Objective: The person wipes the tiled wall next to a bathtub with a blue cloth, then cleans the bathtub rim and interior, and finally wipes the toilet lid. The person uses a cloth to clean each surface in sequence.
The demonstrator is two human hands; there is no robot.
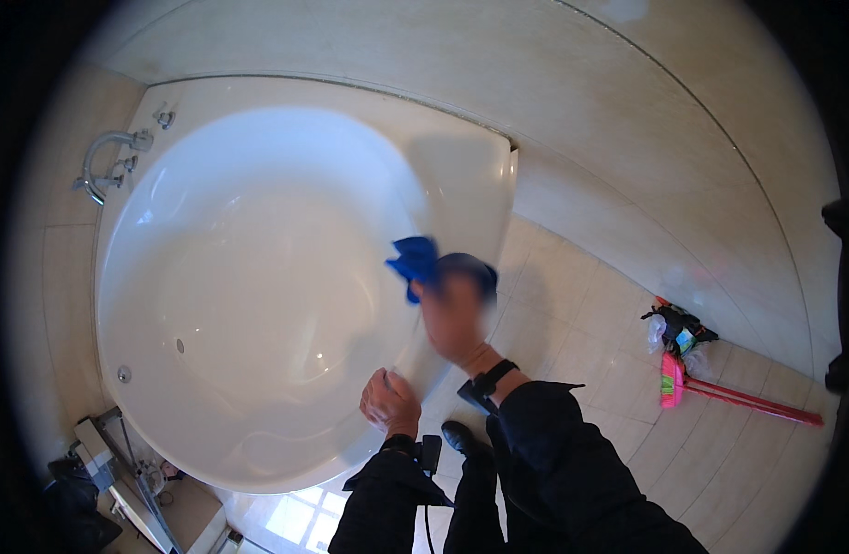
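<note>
A large white round bathtub (258,92) fills the left and middle of the head view. Over its right-hand rim, my right hand (455,314) is closed on a blue cloth (415,262), part of which sticks out to the left of the fingers. That hand is blurred by motion, and its fingertips are hidden under the cloth. My left hand (390,403) bears on the tub's near right rim, its fingers bent over the edge. Both wrists wear black straps with small devices, below dark sleeves.
Chrome taps (120,159) stand at the tub's far left corner. A pink broom (674,379) with a red handle lies on the tiled floor at right, beside plastic bags (678,328). A metal-framed object (129,480) stands near left. My shoe (457,436) is close to the tub.
</note>
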